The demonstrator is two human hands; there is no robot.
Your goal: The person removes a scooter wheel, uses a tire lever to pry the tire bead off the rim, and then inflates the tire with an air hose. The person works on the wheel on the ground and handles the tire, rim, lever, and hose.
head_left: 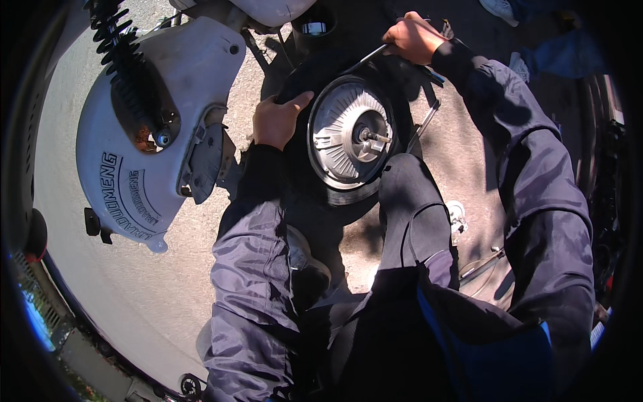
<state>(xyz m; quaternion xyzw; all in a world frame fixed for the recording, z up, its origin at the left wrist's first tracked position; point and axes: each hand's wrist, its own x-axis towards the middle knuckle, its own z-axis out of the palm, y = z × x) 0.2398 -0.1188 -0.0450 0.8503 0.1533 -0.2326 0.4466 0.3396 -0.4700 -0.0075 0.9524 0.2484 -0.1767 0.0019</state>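
A scooter wheel lies in front of me, with a black tyre around a silver finned hub and a threaded axle at its centre. On the tyre's left side rests my left hand, thumb stretched toward the rim and fingers curled over the dark rubber, partly hidden. My right hand is closed around a metal tyre lever, whose far end meets the tyre near the rim's top. A second metal bar stands at the wheel's right edge, beside my knee.
At left is a white scooter body part with a black coil-spring shock absorber. A roll of tape sits beyond the wheel. Metal tools and a small white part lie to the right. Another person's shoe shows at top right.
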